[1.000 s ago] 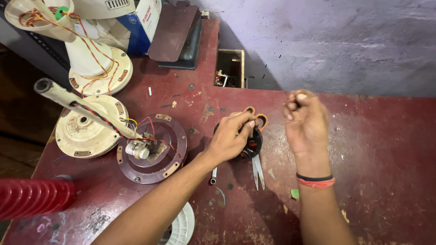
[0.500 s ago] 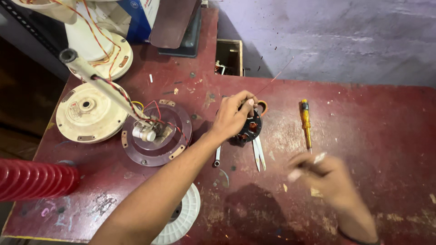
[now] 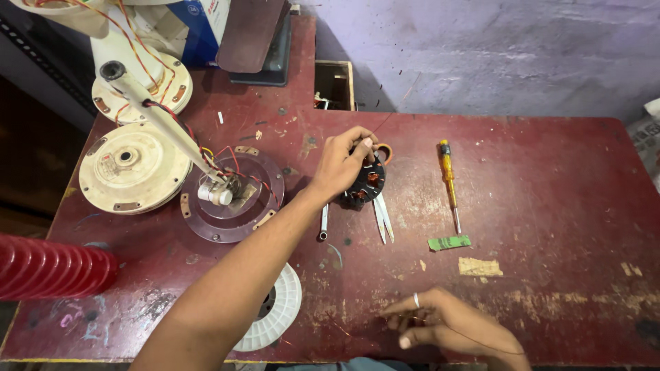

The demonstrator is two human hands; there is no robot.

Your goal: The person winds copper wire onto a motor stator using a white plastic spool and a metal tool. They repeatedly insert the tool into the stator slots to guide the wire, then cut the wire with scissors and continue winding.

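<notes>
My bench: worn dark-red table [image 3: 550, 206], paint chipped & scuffed, square cutout [image 3: 335, 84] at back edge. Behind it rough grey-purple plaster wall [image 3: 495, 55]. Left side drops off dark. Light soft, even, no hard shadows.

Left hand [image 3: 342, 165] extends forward on a straight arm, fingers pinched. Right hand [image 3: 447, 326] lies low, fingers half-curled.

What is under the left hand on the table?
Under the left hand sits a small dark stator with copper coils, on the red table. Scissor blades stick out below it. The hand covers the stator's upper left part.
</notes>
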